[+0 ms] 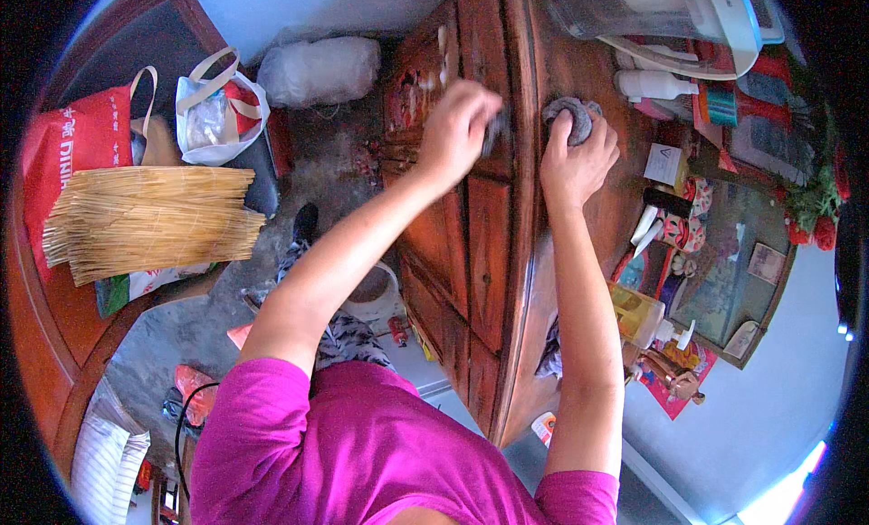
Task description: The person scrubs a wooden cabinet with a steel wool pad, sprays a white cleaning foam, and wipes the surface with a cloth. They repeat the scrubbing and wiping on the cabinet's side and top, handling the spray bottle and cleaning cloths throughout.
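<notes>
My right hand (579, 163) presses a bunched grey cloth (570, 118) onto the top of a dark brown wooden cabinet (543, 244), with its fingers curled round the cloth. Just left of the top's edge, my left hand (457, 131) is closed in front of the cabinet's carved front (489, 262). A small dark grey thing (493, 131) sticks out at its fingers, too blurred to name. Both forearms reach forward, and the hands are a short way apart.
Along the cabinet's right side stand a clear plastic bin (665, 23), a white bottle (656, 84), a yellow pump bottle (638, 315) and a picture frame (738, 281). To the left lie a straw mat (154, 219), a white bag (222, 118) and a plastic-wrapped bundle (321, 71).
</notes>
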`<action>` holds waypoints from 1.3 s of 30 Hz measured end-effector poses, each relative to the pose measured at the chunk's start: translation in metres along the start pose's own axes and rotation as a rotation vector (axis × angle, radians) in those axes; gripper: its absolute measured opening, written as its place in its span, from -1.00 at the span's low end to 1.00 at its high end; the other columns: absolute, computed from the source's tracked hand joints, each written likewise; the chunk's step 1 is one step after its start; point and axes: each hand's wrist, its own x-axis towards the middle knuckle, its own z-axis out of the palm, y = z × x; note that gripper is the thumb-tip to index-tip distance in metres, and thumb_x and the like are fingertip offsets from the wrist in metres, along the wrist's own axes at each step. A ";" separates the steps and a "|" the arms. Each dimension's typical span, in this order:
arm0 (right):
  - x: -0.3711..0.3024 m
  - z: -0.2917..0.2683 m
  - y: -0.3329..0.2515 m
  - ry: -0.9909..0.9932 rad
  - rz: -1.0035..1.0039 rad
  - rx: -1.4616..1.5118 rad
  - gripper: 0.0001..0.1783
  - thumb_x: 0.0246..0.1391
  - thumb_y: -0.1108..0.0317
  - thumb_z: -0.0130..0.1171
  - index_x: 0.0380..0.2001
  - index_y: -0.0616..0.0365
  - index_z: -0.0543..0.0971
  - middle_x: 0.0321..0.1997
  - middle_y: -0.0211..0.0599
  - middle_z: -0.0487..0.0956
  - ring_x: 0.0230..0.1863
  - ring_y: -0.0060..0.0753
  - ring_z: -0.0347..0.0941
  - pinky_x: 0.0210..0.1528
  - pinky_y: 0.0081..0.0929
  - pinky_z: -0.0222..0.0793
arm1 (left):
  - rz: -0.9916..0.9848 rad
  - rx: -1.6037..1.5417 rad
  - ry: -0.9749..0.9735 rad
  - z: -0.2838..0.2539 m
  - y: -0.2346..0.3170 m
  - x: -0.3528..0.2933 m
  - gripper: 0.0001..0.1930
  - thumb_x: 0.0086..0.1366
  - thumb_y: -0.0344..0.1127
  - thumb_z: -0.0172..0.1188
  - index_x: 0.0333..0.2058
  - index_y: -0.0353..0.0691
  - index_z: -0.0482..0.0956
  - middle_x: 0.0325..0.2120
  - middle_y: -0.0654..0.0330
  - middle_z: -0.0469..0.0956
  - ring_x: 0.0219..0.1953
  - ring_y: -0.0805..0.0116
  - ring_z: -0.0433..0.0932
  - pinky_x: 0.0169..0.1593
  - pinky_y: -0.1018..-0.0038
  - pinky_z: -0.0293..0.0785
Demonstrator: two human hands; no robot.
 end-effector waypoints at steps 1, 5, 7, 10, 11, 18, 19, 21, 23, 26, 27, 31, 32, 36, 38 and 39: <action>-0.001 0.000 -0.001 -0.012 0.007 -0.005 -0.55 0.15 0.00 0.28 -0.02 0.07 0.61 0.03 0.06 0.58 0.05 0.28 0.45 0.15 0.13 0.37 | -0.041 0.046 0.042 -0.001 -0.001 0.025 -0.87 0.31 -0.56 0.23 -0.19 -0.23 0.65 -0.20 0.07 0.60 -0.09 0.07 0.64 -0.04 0.19 0.59; 0.002 0.003 -0.006 -0.005 -0.015 0.007 -0.54 0.15 0.00 0.29 -0.02 0.07 0.62 0.02 0.06 0.58 0.04 0.28 0.45 0.16 0.12 0.37 | 0.059 0.207 -0.008 0.002 -0.006 0.034 -0.80 0.24 -0.59 0.24 -0.16 -0.25 0.68 -0.18 0.08 0.63 -0.06 -0.02 0.64 0.02 0.18 0.58; 0.000 -0.001 -0.005 -0.002 0.004 -0.001 -0.54 0.16 0.00 0.28 -0.02 0.08 0.62 0.02 0.06 0.58 0.05 0.28 0.44 0.16 0.13 0.37 | 0.131 0.165 -0.070 0.002 0.007 -0.004 -0.84 0.23 -0.59 0.24 -0.24 -0.22 0.67 -0.21 0.13 0.61 -0.07 0.04 0.62 0.03 0.19 0.59; 0.000 -0.002 -0.005 -0.004 0.013 -0.014 -0.56 0.17 0.01 0.27 -0.03 0.08 0.62 0.00 0.06 0.58 0.04 0.29 0.44 0.15 0.13 0.37 | 0.133 0.090 -0.144 0.001 0.012 -0.042 -0.90 0.27 -0.55 0.27 -0.29 -0.19 0.64 -0.21 0.13 0.60 -0.07 0.12 0.63 -0.01 0.21 0.62; 0.000 -0.001 -0.004 -0.009 0.020 -0.021 -0.56 0.17 0.01 0.27 -0.03 0.08 0.62 0.00 0.06 0.58 0.04 0.29 0.44 0.16 0.13 0.37 | 0.124 0.055 -0.165 -0.001 0.008 -0.042 -0.92 0.29 -0.53 0.27 -0.29 -0.19 0.63 -0.21 0.13 0.60 -0.08 0.14 0.63 -0.03 0.21 0.62; 0.002 -0.004 -0.014 -0.052 0.017 0.015 -0.52 0.23 0.00 0.24 0.02 0.14 0.60 0.05 0.06 0.55 0.12 0.27 0.41 0.21 0.10 0.32 | -0.155 0.107 0.325 0.015 -0.039 0.081 -0.91 0.35 -0.47 0.26 -0.19 -0.27 0.65 -0.15 -0.04 0.62 -0.01 -0.09 0.56 0.13 0.13 0.46; 0.002 -0.003 -0.014 -0.037 0.009 0.016 -0.54 0.20 0.01 0.26 0.00 0.12 0.60 0.02 0.05 0.56 0.09 0.27 0.42 0.18 0.12 0.33 | -0.062 0.117 0.327 0.026 -0.037 0.074 -0.84 0.37 -0.52 0.23 -0.09 -0.29 0.58 -0.10 -0.04 0.51 -0.03 -0.09 0.53 0.07 0.12 0.45; 0.002 -0.002 -0.008 -0.019 -0.001 0.015 -0.56 0.18 0.03 0.28 -0.02 0.10 0.60 0.00 0.04 0.57 0.06 0.26 0.42 0.17 0.12 0.35 | -0.081 0.079 0.279 0.038 -0.018 0.034 -0.77 0.32 -0.57 0.23 -0.06 -0.28 0.57 -0.08 -0.02 0.49 0.00 -0.07 0.51 0.10 0.12 0.44; 0.000 -0.002 -0.005 -0.014 -0.016 0.025 -0.58 0.19 0.05 0.28 -0.02 0.10 0.60 0.00 0.02 0.57 0.07 0.26 0.42 0.18 0.11 0.34 | -0.064 0.081 0.200 0.035 -0.003 -0.011 -0.68 0.22 -0.64 0.27 -0.05 -0.27 0.55 -0.10 0.02 0.49 0.03 -0.03 0.51 0.13 0.12 0.45; -0.001 -0.006 -0.004 -0.009 -0.013 0.022 -0.60 0.20 0.07 0.28 -0.03 0.09 0.60 0.01 0.01 0.56 0.07 0.25 0.42 0.20 0.08 0.32 | -0.164 -0.024 0.113 0.029 0.013 -0.043 -0.69 0.17 -0.69 0.26 -0.12 -0.25 0.61 -0.17 0.04 0.54 -0.01 0.00 0.55 0.12 0.15 0.46; -0.001 -0.007 -0.006 -0.012 -0.008 0.035 -0.61 0.20 0.07 0.28 -0.03 0.08 0.60 0.01 0.01 0.56 0.07 0.25 0.42 0.20 0.08 0.32 | -0.173 -0.055 0.116 0.029 0.012 -0.041 -0.70 0.17 -0.71 0.25 -0.14 -0.26 0.60 -0.18 0.05 0.55 -0.02 0.01 0.56 0.12 0.16 0.47; 0.000 -0.007 -0.008 -0.019 0.006 0.047 -0.62 0.20 0.07 0.28 -0.04 0.08 0.60 -0.01 0.00 0.57 0.06 0.24 0.42 0.19 0.08 0.32 | -0.146 0.034 0.272 0.041 -0.022 0.030 -0.64 0.07 -0.80 0.11 -0.21 -0.24 0.56 -0.20 0.03 0.56 -0.03 -0.02 0.54 0.12 0.14 0.44; 0.001 -0.008 -0.012 -0.027 0.005 0.045 -0.62 0.20 0.07 0.28 -0.04 0.08 0.60 -0.01 0.00 0.57 0.06 0.24 0.42 0.19 0.08 0.32 | -0.174 0.061 0.305 0.043 -0.034 0.051 -0.65 0.09 -0.76 0.12 -0.18 -0.24 0.57 -0.19 0.00 0.56 0.00 -0.07 0.52 0.14 0.11 0.42; 0.001 -0.006 -0.014 -0.023 0.002 0.048 -0.62 0.20 0.08 0.28 -0.04 0.06 0.60 -0.01 0.00 0.57 0.06 0.23 0.42 0.18 0.08 0.32 | -0.145 0.259 0.406 0.040 -0.065 0.112 -0.68 0.12 -0.66 0.21 -0.13 -0.24 0.61 -0.22 -0.04 0.56 -0.06 -0.14 0.51 0.06 0.06 0.41; 0.002 -0.006 -0.014 -0.036 -0.011 0.030 -0.62 0.20 0.08 0.28 -0.04 0.07 0.60 -0.01 0.00 0.57 0.06 0.23 0.42 0.17 0.08 0.32 | -0.159 0.250 0.374 0.039 -0.061 0.103 -0.74 0.15 -0.65 0.23 -0.19 -0.24 0.59 -0.22 -0.02 0.54 -0.08 -0.10 0.50 0.02 0.08 0.41; 0.003 -0.005 -0.013 -0.039 -0.011 0.023 -0.62 0.19 0.09 0.28 -0.04 0.08 0.60 -0.01 0.00 0.57 0.06 0.22 0.42 0.17 0.08 0.32 | -0.142 0.228 0.330 0.037 -0.052 0.084 -0.79 0.17 -0.65 0.23 -0.24 -0.24 0.57 -0.22 -0.01 0.52 -0.08 -0.06 0.49 -0.01 0.10 0.40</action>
